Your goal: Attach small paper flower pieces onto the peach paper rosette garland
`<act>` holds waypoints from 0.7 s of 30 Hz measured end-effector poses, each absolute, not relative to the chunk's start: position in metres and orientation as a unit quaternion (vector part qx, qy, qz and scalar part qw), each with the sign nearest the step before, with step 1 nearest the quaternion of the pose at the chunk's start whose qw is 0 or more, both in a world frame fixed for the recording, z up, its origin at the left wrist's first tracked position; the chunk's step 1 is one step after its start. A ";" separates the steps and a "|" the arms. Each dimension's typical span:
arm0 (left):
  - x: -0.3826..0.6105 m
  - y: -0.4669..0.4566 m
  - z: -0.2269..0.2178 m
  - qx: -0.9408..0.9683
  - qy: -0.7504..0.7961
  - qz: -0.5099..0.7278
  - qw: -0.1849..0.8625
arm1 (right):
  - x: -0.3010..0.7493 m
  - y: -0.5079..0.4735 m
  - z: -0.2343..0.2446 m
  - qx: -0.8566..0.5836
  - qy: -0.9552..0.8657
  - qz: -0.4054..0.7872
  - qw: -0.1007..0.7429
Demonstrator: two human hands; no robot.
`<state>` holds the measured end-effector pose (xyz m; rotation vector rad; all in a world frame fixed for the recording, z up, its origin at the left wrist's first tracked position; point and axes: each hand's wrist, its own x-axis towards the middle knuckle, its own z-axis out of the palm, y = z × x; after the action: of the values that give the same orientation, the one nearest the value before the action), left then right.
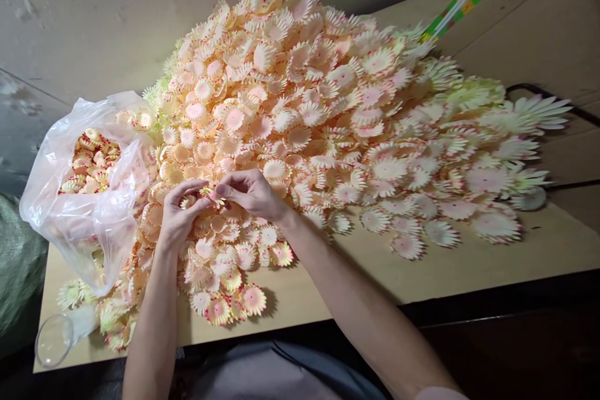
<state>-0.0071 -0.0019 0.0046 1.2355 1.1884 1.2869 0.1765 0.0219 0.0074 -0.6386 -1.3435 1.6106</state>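
Observation:
My left hand [180, 215] and my right hand [250, 194] meet over the near left side of a big heap of artificial flower petal discs [309, 112]. Between them is a small yellow artificial flower [214, 195] with red-tipped petals. Thumb and fingers of both hands are closed on it, the left from one side and the right from the other. The heap's discs are pale pink to cream with fringed rims. Just below the hands, several loose discs with darker red tips lie near the table edge.
A clear plastic bag [117, 225] of small red-and-yellow flower pieces [91, 162] stands left of the heap. A transparent cup [55, 340] lies at the table's front left corner. At the back right is a green packet [464, 6]. The wooden table [300, 300] ends close to my body.

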 end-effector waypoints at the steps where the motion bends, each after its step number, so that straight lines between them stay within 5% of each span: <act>1: -0.007 -0.002 0.003 0.493 0.482 0.528 0.495 | 0.177 0.022 0.009 -0.248 -0.542 0.665 0.450; 7: -0.007 -0.003 0.002 0.447 0.448 0.523 0.571 | 0.174 0.021 0.009 -0.237 -0.531 0.667 0.466; 21: -0.003 -0.003 0.008 0.459 0.494 0.543 0.501 | 0.162 0.017 0.003 -0.312 -0.557 0.603 0.478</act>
<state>-0.0031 -0.0033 0.0080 1.1090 1.1937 1.3132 0.1622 0.0174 0.0027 -0.7627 -1.3589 1.4727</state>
